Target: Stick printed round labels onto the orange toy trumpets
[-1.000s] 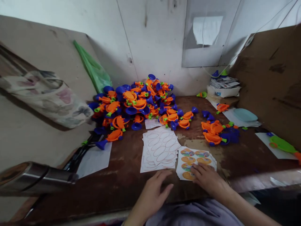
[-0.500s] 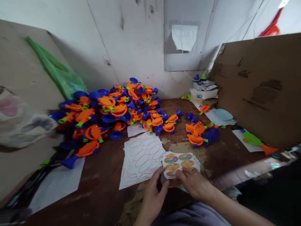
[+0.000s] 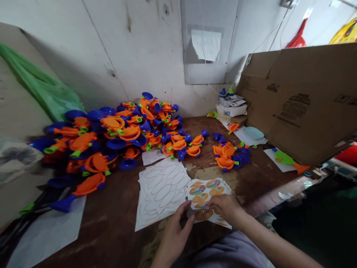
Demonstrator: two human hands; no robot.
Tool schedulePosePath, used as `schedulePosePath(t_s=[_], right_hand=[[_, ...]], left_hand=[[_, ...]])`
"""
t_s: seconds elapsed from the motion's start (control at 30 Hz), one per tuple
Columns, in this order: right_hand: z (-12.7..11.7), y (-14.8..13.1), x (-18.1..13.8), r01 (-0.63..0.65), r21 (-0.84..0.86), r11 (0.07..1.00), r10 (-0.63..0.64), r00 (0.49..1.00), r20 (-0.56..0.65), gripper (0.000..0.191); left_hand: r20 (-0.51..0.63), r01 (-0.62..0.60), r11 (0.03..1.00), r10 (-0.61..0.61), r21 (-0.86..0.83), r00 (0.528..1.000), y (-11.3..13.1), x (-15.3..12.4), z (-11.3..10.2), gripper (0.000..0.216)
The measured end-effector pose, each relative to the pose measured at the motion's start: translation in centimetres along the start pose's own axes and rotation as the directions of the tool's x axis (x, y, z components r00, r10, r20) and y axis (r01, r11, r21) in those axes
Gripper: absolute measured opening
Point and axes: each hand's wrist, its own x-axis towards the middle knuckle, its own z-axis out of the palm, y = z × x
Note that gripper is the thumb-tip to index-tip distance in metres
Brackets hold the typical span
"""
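Note:
A sheet of oval orange stickers (image 3: 200, 197) lies on a small stack of similar sheets in front of me. My right hand (image 3: 227, 209) has its fingers closed on the sheet's right side, over the lower stickers. Whether a single sticker is between those fingertips is hidden. At the lower left edge of the sheet is my left hand (image 3: 176, 232), with thumb and forefinger apart and fingertips against the paper. The sheet's lower edge looks bent up between both hands. Left of it lie used backing sheets (image 3: 161, 188) with empty oval outlines.
A large heap of orange and blue plastic toy horns (image 3: 119, 130) fills the back left. A smaller group of orange toys (image 3: 225, 156) sits right of centre. Farther right are a light blue dish (image 3: 253, 133), a green-and-orange toy (image 3: 286, 158) and a big cardboard box (image 3: 292, 100).
The head view has turned to the right, so everything appears farther left. Around the sticker sheet, both hands stay close, and its lower part now shows more of an orange sticker.

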Motion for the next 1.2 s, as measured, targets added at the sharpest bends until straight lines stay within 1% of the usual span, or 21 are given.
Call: schedulePosePath(t_s=[0.13,0.2,0.23,0.27,0.3,0.37,0.4,0.43,0.47,0.53,0.6,0.63,0.7,0.77,0.83,0.87,0.9,0.93,1.03,1.1,1.2], right_hand=[[-0.2,1.1,-0.9,0.069,0.027,0.997,-0.062,0.976,-0.209,0.04],[-0.7,1.6,-1.3,0.142,0.025,0.99,-0.127,0.944,-0.305,0.039],[-1.0,1.7,-1.4,0.224,0.013,0.974,-0.205,0.91,-0.362,0.037],[-1.4,1.6,-1.5,0.331,-0.012,0.944,-0.304,0.854,-0.423,0.035],[-1.7,1.4,-1.6,0.444,-0.047,0.895,-0.41,0.776,-0.48,0.032],[-2.2,0.8,-1.6,0.61,-0.126,0.782,-0.566,0.611,-0.553,0.026],[-2.3,0.4,-1.7,0.648,-0.148,0.747,-0.601,0.564,-0.566,0.024],[-2.3,0.1,-1.7,0.651,-0.148,0.745,-0.601,0.557,-0.574,0.022],[-2.1,-0.1,-1.7,0.626,-0.128,0.77,-0.564,0.572,-0.595,0.022],[-1.6,-0.3,-1.6,0.508,0.007,0.861,-0.37,0.637,-0.676,0.027],[-1.0,-0.4,-1.5,0.367,0.202,0.908,-0.125,0.698,-0.705,0.035],[-0.8,-0.5,-1.4,0.317,0.312,0.896,-0.023,0.734,-0.679,0.037],[-0.6,-1.0,-1.1,0.263,0.546,0.795,0.096,0.835,-0.542,0.04],[-0.6,-1.7,-0.9,0.177,0.788,0.589,0.148,0.936,-0.321,0.043],[-0.7,-2.5,-0.8,0.066,0.917,0.393,0.159,0.977,-0.139,0.045],[-0.8,-2.9,-0.8,0.036,0.936,0.35,0.173,0.979,-0.103,0.045],[-1.0,-3.2,-0.8,0.031,0.936,0.351,0.202,0.973,-0.108,0.044],[-1.1,-3.5,-0.8,0.042,0.918,0.393,0.238,0.96,-0.146,0.042],[-1.7,-4.2,-0.9,0.108,0.747,0.656,0.277,0.886,-0.371,0.032],[-2.1,-4.5,-1.0,0.153,0.557,0.816,0.201,0.828,-0.523,0.024],[-2.7,-4.8,-1.0,0.183,0.314,0.932,0.065,0.765,-0.64,0.031]], left_hand=[[-0.144,0.026,0.987,-0.05,-0.16,0.988,0.1,-0.1,0.3,0.07],[-0.217,0.091,0.942,-0.167,-0.324,0.962,1.2,0.1,0.1,0.07],[-0.207,0.141,0.89,-0.25,-0.433,0.946,2.1,0.3,-0.1,0.07],[-0.153,0.204,0.816,-0.334,-0.541,0.93,3.0,0.5,-0.3,0.069],[-0.065,0.276,0.728,-0.402,-0.628,0.913,3.9,0.7,-0.5,0.07],[0.118,0.393,0.602,-0.444,-0.695,0.888,5.4,0.9,-0.7,0.077],[0.163,0.412,0.593,-0.427,-0.692,0.889,5.9,0.9,-0.8,0.085],[0.16,0.393,0.614,-0.4,-0.685,0.903,6.3,0.8,-0.8,0.094],[0.116,0.342,0.651,-0.365,-0.677,0.924,6.6,0.6,-0.7,0.103],[-0.027,0.209,0.726,-0.299,-0.655,0.954,6.7,0.1,-0.5,0.109],[-0.159,0.109,0.781,-0.258,-0.615,0.953,6.7,-0.4,-0.4,0.095],[-0.21,0.078,0.808,-0.243,-0.584,0.947,6.7,-0.6,-0.4,0.083],[-0.265,0.053,0.86,-0.214,-0.507,0.94,6.7,-1.0,-0.6,0.062],[-0.261,0.044,0.898,-0.173,-0.438,0.95,6.7,-1.4,-0.9,0.055],[-0.204,0.042,0.925,-0.127,-0.378,0.971,6.8,-1.9,-1.4,0.06],[-0.176,0.033,0.938,-0.099,-0.344,0.979,6.9,-2.1,-1.6,0.064],[-0.155,0.016,0.952,-0.067,-0.306,0.986,7.0,-2.2,-1.8,0.066],[-0.145,-0.008,0.966,-0.031,-0.26,0.989,7.0,-2.3,-2.0,0.067],[-0.211,-0.115,0.99,0.096,-0.082,0.973,7.1,-2.4,-2.4,0.05],[-0.278,-0.169,0.985,0.172,0.032,0.945,7.2,-2.2,-2.5,0.033],[-0.308,-0.228,0.972,0.233,0.052,0.922,8.0,-2.0,-2.5,0.014]])
